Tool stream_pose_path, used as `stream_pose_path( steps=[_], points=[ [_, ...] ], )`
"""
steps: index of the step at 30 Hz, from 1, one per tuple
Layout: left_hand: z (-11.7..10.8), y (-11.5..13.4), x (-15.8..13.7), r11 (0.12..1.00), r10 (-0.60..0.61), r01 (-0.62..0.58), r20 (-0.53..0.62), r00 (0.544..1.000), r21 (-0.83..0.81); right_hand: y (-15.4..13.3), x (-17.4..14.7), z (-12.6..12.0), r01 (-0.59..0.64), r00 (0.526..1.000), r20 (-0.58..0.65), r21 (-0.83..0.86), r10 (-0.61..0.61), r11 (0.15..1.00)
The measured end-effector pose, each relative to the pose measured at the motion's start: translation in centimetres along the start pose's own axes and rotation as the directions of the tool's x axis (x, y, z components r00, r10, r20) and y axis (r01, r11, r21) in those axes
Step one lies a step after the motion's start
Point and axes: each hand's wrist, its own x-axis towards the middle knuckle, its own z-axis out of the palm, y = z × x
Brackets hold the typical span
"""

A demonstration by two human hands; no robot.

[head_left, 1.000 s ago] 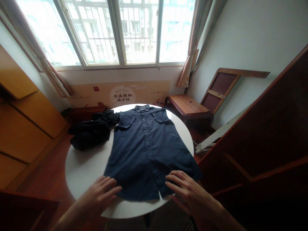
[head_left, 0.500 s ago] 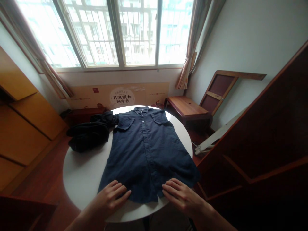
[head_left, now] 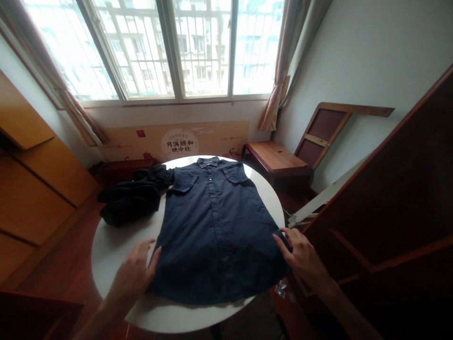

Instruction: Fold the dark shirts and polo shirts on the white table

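A crumpled black fabric bundle (head_left: 130,203) lies beyond the fingertips of the left hand (head_left: 132,269), thumb and fingers parted at one side edge of a navy-blue, collared cloth shirt (head_left: 215,231). Spread flat between both hands' fingers, the shirt meets the right hand (head_left: 303,257), similarly parted, at its opposite edge; whether either grips cloth, I cannot tell.
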Motion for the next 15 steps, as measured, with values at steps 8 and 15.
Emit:
stream_pose_path(
  steps=[8, 15],
  points=[
    [0.3, -2.7, -2.5, 0.897, -0.221, 0.325, 0.334, 0.916, -0.3, 2.1, -1.4, 0.7, -0.366, 0.915, 0.309, 0.364, 0.26, 0.857],
    [-0.3, -3.3, -2.8, 0.796, -0.225, 0.416, 0.424, 0.877, -0.439, 1.9, -1.3, -0.9, -0.508, 0.858, 0.375, 0.515, 0.352, 0.69]
  ],
)
